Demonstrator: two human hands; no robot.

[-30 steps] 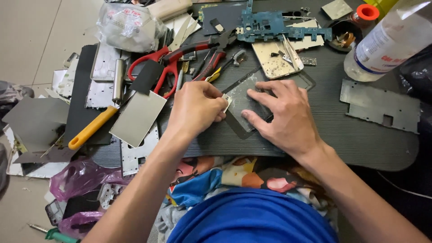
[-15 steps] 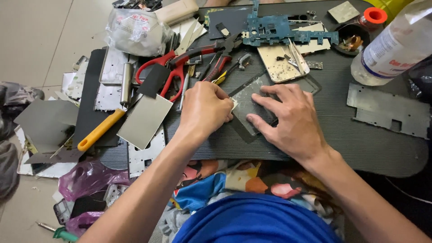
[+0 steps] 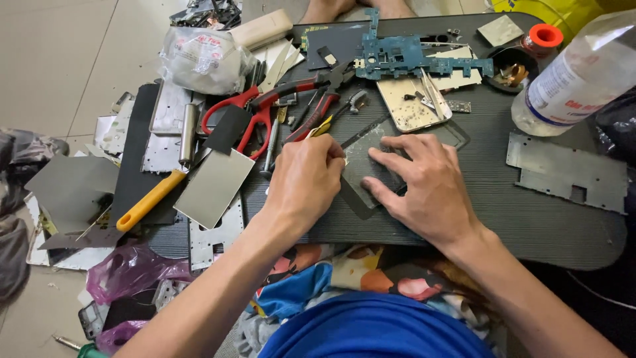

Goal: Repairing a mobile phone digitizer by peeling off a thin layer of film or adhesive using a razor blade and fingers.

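A thin flat grey panel point(image 3: 361, 166) lies on the dark ribbed table top point(image 3: 530, 225), right in front of me. My left hand point(image 3: 305, 179) is curled into a loose fist, its fingertips pinched at the panel's left edge; whether a small tool sits in them is hidden. My right hand point(image 3: 424, 189) rests flat on the panel with fingers spread, pressing it onto the table. The two hands are a finger's width apart.
Red-handled scissors point(image 3: 238, 116), red-handled pliers point(image 3: 311, 99), a yellow-handled tool point(image 3: 149, 199) and a silver plate point(image 3: 215, 185) lie to the left. A blue circuit board point(image 3: 411, 59) sits behind, a clear bottle point(image 3: 576, 73) and a metal bracket plate point(image 3: 563, 172) to the right.
Both hands stay on the grey panel. My left hand has crept slightly right along its edge, and the view has shifted a little.
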